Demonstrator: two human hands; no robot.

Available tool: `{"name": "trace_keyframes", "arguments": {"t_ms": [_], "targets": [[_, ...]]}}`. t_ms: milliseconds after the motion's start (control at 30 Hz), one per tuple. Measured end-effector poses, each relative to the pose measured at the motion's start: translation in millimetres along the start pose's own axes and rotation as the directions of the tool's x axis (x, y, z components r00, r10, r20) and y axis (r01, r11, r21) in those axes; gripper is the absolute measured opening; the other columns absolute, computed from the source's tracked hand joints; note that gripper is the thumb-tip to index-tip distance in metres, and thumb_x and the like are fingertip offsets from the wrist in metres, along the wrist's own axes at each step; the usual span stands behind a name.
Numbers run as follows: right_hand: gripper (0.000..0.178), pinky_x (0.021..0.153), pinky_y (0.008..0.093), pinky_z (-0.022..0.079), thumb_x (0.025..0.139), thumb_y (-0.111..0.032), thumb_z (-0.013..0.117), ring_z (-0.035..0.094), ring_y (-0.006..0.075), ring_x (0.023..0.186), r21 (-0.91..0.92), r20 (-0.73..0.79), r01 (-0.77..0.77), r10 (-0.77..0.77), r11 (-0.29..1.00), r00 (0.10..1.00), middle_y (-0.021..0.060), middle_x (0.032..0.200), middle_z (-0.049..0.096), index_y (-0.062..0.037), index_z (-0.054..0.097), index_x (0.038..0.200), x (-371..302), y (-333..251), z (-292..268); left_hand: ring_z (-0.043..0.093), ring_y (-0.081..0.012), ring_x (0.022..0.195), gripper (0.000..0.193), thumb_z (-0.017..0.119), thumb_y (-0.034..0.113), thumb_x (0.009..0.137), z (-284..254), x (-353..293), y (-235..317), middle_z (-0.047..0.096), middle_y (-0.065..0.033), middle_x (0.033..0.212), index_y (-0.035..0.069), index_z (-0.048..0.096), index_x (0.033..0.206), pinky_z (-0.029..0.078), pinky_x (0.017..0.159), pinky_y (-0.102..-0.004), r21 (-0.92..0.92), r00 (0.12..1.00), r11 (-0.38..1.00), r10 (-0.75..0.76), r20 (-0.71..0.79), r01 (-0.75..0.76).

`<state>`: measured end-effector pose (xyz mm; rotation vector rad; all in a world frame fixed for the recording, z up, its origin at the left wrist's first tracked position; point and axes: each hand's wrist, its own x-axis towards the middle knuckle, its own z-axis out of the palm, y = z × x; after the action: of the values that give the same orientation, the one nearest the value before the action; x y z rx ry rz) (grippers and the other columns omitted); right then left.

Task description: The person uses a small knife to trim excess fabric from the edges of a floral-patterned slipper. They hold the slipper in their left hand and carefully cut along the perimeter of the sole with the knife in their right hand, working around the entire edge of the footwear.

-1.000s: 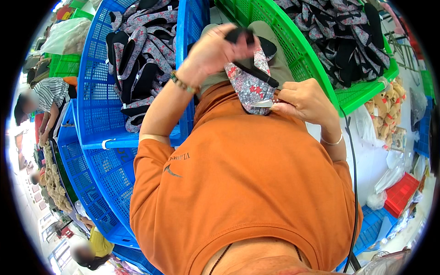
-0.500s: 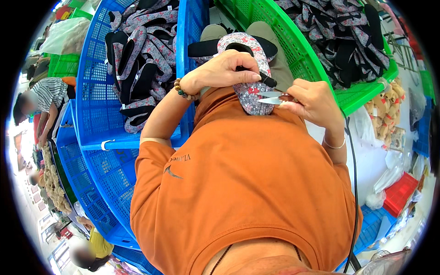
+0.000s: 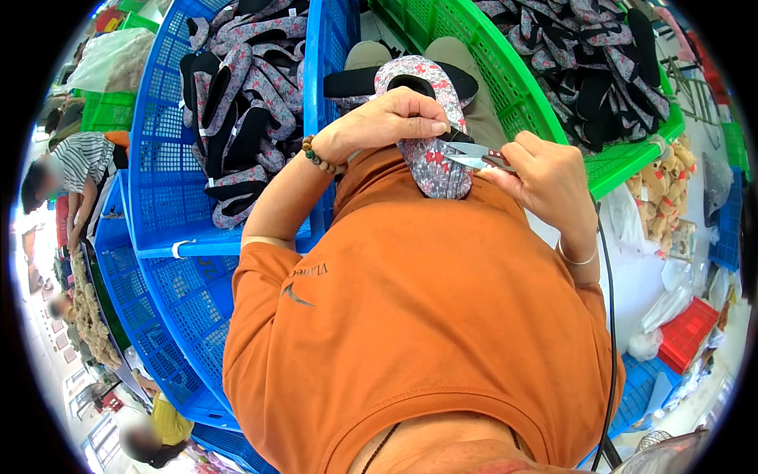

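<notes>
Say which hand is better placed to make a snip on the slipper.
Probably the right hand: it holds the scissors, blades apart, over the slipper, while the left hand grips the slipper.

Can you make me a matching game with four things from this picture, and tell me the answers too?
Things:
1. Scissors
2. Beaded bracelet
3. Shirt
4. Slipper by the scissors

Places, colours and states:
A. Plain orange across the front middle
B. Around the left wrist
C. Grey with red flowers
D. Held in the right hand, blades apart

Right pairs: 1-D, 2-B, 3-A, 4-C.
</notes>
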<state>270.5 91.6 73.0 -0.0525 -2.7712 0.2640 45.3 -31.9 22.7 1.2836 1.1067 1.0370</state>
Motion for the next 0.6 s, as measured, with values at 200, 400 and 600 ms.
{"name": "trace_keyframes", "arguments": {"t_ms": [200, 400, 600], "targets": [[0.027, 0.045, 0.0327, 0.039, 0.076, -0.03, 0.069, 0.052, 0.0217, 0.052, 0.068, 0.002, 0.046, -0.046, 0.997, 0.999, 0.005, 0.063, 0.048, -0.0069, 0.055, 0.07, 5, 2, 10, 0.047, -0.0037, 0.078, 0.021, 0.056, 0.017, 0.091, 0, 1, 0, 0.057, 0.0031, 0.082, -0.003, 0.062, 0.092, 0.039, 0.071, -0.0201, -0.003, 1.0, 1.0, 0.018, -0.001, -0.018], [0.034, 0.045, 0.0331, 0.04, 0.084, -0.036, 0.061, 0.053, 0.026, 0.054, -0.03, -0.239, -0.238, 0.225, 0.971, 0.945, 0.0083, 0.065, 0.054, -0.0054, 0.058, 0.071, 6, 32, 22, 0.05, -0.0065, 0.084, 0.019, 0.058, 0.016, 0.09, -2, -1, -1, 0.058, 0.0011, 0.087, -0.002, 0.062, 0.091, 0.04, 0.078, -0.021, -0.003, 1.0, 1.0, 0.024, -0.007, -0.024], [0.03, 0.055, 0.0277, 0.042, 0.091, -0.026, 0.055, 0.052, 0.0162, 0.061, 0.668, -0.014, -0.262, 0.363, 0.696, 0.932, 0.0082, 0.07, 0.056, 0.0021, 0.059, 0.083, 1, 29, 37, 0.052, -0.0089, 0.086, 0.02, 0.072, 0.012, 0.077, -2, -1, 5, 0.06, -0.0015, 0.088, -0.001, 0.063, 0.089, 0.041, 0.08, -0.0228, 0.153, 0.996, 0.984, 0.087, 0.008, -0.087]]}}
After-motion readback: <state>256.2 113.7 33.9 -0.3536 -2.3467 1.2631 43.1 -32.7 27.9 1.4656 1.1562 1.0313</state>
